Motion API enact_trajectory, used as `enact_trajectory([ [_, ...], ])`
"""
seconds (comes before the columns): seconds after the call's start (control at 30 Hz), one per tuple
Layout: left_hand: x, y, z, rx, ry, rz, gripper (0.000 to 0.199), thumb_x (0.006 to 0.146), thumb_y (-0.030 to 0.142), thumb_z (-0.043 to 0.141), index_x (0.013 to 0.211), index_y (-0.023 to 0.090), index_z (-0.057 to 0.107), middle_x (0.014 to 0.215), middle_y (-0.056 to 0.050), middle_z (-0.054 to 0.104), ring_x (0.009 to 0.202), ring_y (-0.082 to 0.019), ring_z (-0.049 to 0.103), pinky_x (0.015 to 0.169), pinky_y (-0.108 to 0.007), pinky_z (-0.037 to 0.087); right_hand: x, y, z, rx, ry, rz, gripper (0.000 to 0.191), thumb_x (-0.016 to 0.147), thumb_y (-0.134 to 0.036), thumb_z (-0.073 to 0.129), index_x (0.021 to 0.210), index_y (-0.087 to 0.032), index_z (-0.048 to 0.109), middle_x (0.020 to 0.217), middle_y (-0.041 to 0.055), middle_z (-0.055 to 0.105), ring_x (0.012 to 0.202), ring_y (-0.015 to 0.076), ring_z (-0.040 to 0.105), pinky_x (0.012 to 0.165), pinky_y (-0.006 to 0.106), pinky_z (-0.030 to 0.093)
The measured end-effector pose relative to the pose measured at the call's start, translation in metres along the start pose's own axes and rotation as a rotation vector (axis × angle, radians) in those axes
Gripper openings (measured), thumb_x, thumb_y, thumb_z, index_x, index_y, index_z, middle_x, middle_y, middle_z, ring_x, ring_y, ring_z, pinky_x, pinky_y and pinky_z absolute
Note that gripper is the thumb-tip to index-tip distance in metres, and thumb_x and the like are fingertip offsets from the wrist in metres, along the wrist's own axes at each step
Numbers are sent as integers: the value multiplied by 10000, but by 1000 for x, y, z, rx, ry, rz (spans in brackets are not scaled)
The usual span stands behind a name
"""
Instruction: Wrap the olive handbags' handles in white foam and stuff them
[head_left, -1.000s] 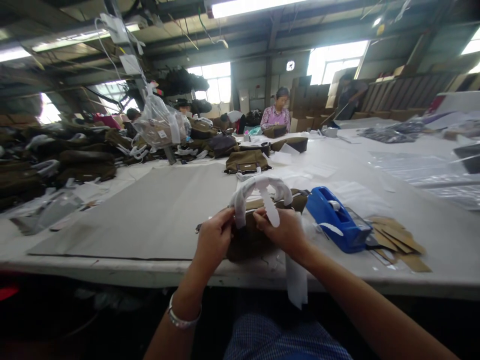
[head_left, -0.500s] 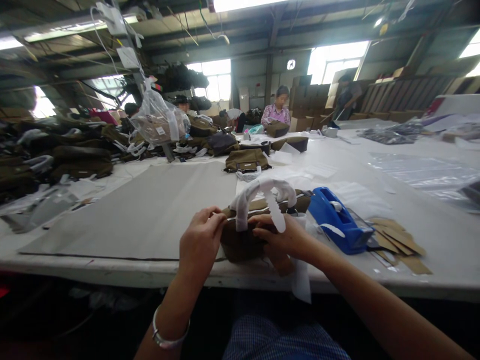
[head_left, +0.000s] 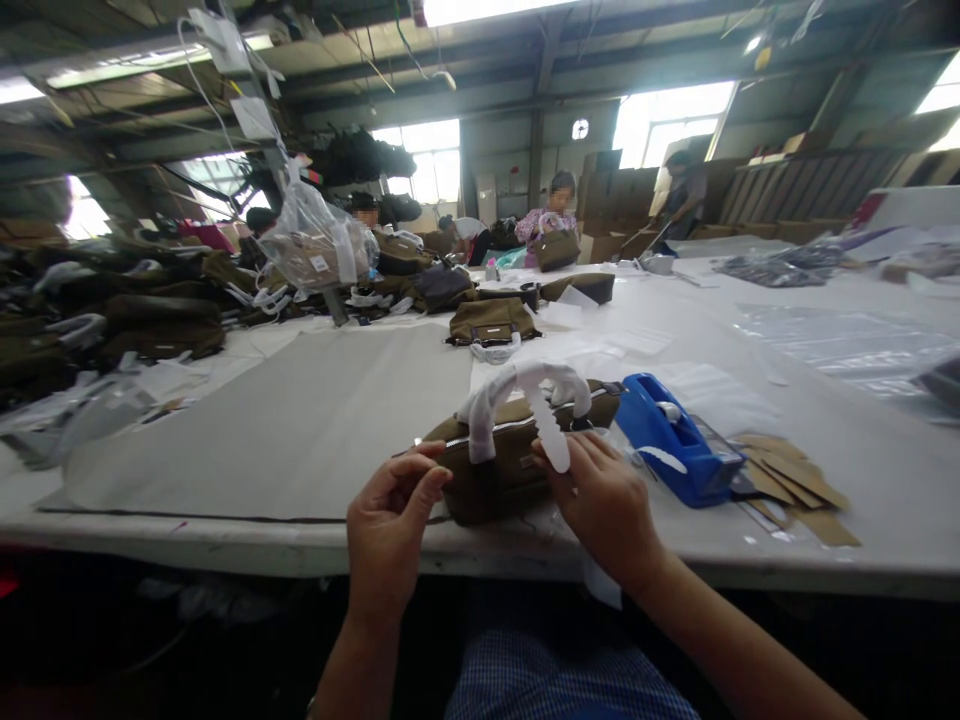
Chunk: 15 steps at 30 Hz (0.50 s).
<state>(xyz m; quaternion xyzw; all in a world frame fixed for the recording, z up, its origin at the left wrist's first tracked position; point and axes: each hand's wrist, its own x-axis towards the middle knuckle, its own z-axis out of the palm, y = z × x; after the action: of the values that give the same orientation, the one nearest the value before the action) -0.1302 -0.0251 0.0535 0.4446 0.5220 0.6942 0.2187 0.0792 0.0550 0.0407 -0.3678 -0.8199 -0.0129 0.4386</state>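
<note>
An olive-brown handbag (head_left: 517, 470) stands at the table's front edge, its silver zipper running along the top. White wrapping covers its raised handles (head_left: 499, 395). A white strip with a notched edge (head_left: 549, 425) hangs down from the handles. My left hand (head_left: 394, 515) is at the bag's left end, fingers curved and a gap showing between them and the thumb. On the right, my right hand (head_left: 611, 505) grips the bag's upper front beside the strip's lower end. Its fingertips are partly hidden.
A blue tape dispenser (head_left: 675, 440) stands right of the bag, with brown card pieces (head_left: 799, 485) beyond it. Another olive bag (head_left: 491, 322) lies farther back. Bags pile up at the left (head_left: 150, 310). A co-worker (head_left: 551, 225) across the table handles a bag.
My left hand has loosened its pinch at the zipper and its fingers have parted. My right hand has shifted toward the strip's end; the brown flap below it is no longer visible.
</note>
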Motion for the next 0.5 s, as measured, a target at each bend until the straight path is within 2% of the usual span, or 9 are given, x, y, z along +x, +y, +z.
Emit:
enact_trajectory([
  [0.1, -4, -4, 16, -165, -35, -75, 165, 839, 309, 791, 857, 172, 700, 928, -54, 779, 677, -131, 700, 567, -204, 533, -9, -4, 12, -76, 2, -104, 269, 970, -108, 528, 1107, -263, 698, 1055, 77, 764, 913, 280, 694, 832, 439, 557],
  [0.2, -8, -6, 24, -207, -49, -102, 150, 825, 285, 806, 859, 176, 710, 849, -34, 777, 682, -139, 718, 569, -198, 542, -22, -4, 28, 74, -86, -192, 250, 975, -142, 569, 1164, -251, 691, 1187, 61, 747, 1015, 280, 697, 893, 448, 575],
  [0.3, -11, -7, 27, -188, -52, -96, 114, 814, 259, 814, 849, 183, 735, 809, -18, 774, 669, -129, 713, 590, -192, 555, -31, -1, 36, 286, -89, -107, 299, 963, -250, 649, 1261, -256, 643, 1245, 73, 719, 1141, 274, 671, 979, 434, 573],
  [0.4, -13, -8, 27, -157, -43, -99, 86, 816, 256, 808, 833, 186, 761, 760, -11, 766, 645, -121, 702, 585, -181, 553, -30, 1, 36, 338, -35, 23, 269, 994, -222, 587, 1251, -276, 641, 1156, 73, 726, 1035, 231, 705, 915, 373, 597],
  [0.5, -14, -10, 27, -135, -48, -96, 81, 823, 270, 800, 843, 193, 787, 743, -11, 764, 650, -122, 703, 603, -180, 565, -23, 2, 37, 256, -57, 63, 184, 999, -202, 558, 1107, -268, 692, 1048, 76, 706, 934, 221, 693, 857, 356, 587],
])
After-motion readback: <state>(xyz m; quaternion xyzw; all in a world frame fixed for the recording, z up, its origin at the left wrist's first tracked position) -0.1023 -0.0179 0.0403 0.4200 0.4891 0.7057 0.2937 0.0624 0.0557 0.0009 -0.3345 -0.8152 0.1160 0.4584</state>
